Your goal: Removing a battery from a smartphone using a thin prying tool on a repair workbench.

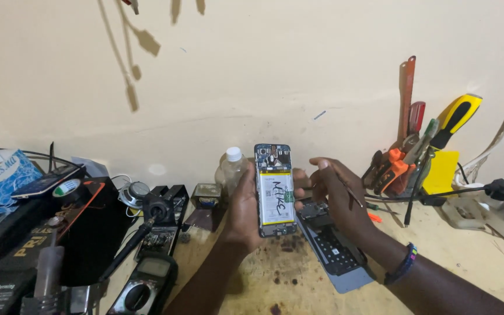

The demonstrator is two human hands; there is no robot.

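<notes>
While my left hand [243, 213] grips an opened smartphone [275, 189] upright by its left edge, back cover off so the white battery [276, 199] and the circuit board above it face me, my right hand [336, 195] rests against the phone's right edge, fingers curled around a thin tool [354, 195] that I cannot identify for certain. The phone sits above the stained wooden bench [298, 280], roughly at its middle. Just behind it stands a clear plastic bottle [231, 169] with a white cap; I cannot tell what is in it. Under my right wrist lies a detached grey phone back [336, 251], flat on the bench. Against the wall to the right, a cluster of upright tools [406, 160] holds orange-handled pliers, a red-handled screwdriver and a yellow-and-black handle. To the left stand a soldering iron stand [161, 207], a multimeter [147, 283] and a black box [83, 227], well apart from my hands. A blue tissue box [1, 175] sits at far left.
</notes>
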